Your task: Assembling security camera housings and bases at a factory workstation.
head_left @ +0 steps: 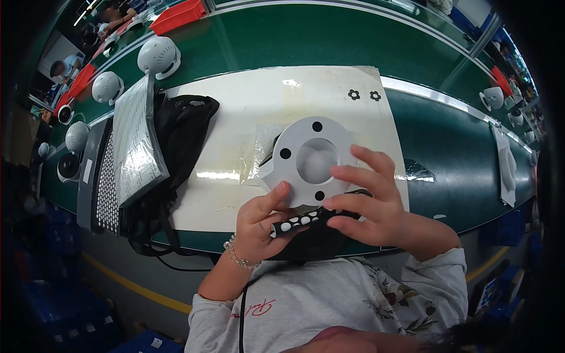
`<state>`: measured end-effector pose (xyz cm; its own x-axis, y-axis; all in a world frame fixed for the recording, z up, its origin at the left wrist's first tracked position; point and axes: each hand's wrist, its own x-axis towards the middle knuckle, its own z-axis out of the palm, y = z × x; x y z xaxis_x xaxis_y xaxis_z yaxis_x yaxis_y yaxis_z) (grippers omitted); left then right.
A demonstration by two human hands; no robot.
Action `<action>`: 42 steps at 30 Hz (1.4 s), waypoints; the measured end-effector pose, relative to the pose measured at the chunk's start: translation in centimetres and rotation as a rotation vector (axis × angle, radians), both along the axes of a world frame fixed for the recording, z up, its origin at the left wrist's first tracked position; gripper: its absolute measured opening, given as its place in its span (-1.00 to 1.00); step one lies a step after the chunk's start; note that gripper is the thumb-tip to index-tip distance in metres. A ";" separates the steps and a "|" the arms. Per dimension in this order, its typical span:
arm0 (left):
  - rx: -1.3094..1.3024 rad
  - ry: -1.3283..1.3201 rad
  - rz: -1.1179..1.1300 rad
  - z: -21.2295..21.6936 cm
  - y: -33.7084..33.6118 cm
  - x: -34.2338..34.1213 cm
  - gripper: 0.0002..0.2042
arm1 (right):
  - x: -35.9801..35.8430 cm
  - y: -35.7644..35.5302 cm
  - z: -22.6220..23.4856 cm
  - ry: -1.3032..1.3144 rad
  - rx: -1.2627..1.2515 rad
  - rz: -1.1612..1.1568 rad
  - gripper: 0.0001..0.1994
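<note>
A white ring-shaped plastic base (346, 138) with a wide round recess and black round pads is tilted up above the mat. My left hand (259, 220) grips its lower left edge, thumb on the front face. That same hand also has a black strip with white dots (297, 223) below the base. My right hand (374, 197) is open over the base's right side, fingers spread. One fingertip is close to the lower black pad (319, 195), and others lie near the rim and recess; whether each one touches is unclear.
A pale work mat (223, 123) covers part of the green table, with two black flower-shaped pieces (354, 95) on it. At left lie a black bag (182, 129) and a silvery plastic-wrapped pack (138, 150). White round-headed devices (159, 57) stand behind. Red bins (178, 16) sit farther back.
</note>
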<state>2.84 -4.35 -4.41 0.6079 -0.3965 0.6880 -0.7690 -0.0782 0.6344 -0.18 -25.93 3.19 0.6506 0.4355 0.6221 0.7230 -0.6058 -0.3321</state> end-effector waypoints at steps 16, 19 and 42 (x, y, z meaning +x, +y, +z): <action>-0.007 0.035 0.022 1.1 -0.2 0.0 -0.81 | 1.4 -1.5 0.1 0.262 0.218 -0.176 -0.87; -0.019 0.037 0.025 1.0 -0.3 0.0 -0.80 | 1.4 -1.2 0.4 0.252 0.224 -0.215 -0.92; -0.034 0.134 0.036 1.7 3.3 -0.3 -0.60 | 8.6 -5.5 2.1 0.912 1.360 -0.207 -0.81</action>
<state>2.49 -1.07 -2.75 0.7085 -0.3511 0.6121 -0.6743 -0.0810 0.7340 8.39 -31.44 5.30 0.9669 -0.2100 -0.1448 -0.0470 0.4112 -0.9103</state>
